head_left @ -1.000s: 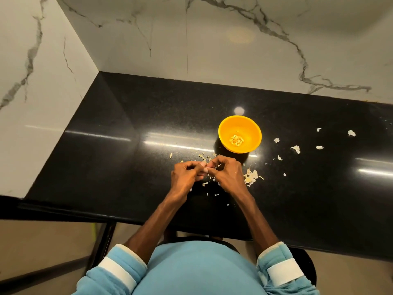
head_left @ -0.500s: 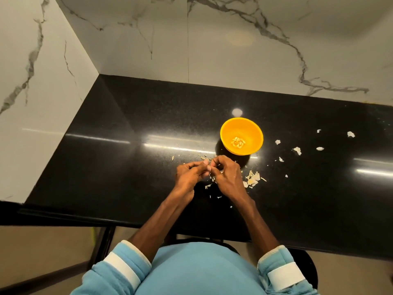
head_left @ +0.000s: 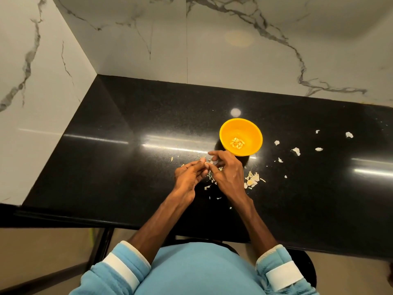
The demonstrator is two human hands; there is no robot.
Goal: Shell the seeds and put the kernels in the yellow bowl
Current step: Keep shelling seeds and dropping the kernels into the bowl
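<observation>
Near front edge of counter [head_left: 110, 177], mid-span, your L hand [head_left: 189, 177] pinches a seed [head_left: 204, 166] in curled fingertips so R hand [head_left: 227, 173], fingers loosely spread, can pick at it; R grip unclear. Husks [head_left: 252, 179] lie beside R hand. Just beyond, yellow bowl [head_left: 241, 122] holds kernels [head_left: 237, 143], prob. kept close for short drops.

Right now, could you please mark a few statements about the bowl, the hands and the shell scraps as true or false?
1. The yellow bowl holds a small heap of kernels. True.
2. The bowl lies tipped on its side. False: it stands upright on the black countertop.
3. Shell scraps lie only to the left of the bowl. False: several lie to its right too.
4. The left hand and right hand meet at the fingertips near the bowl. True.
</observation>
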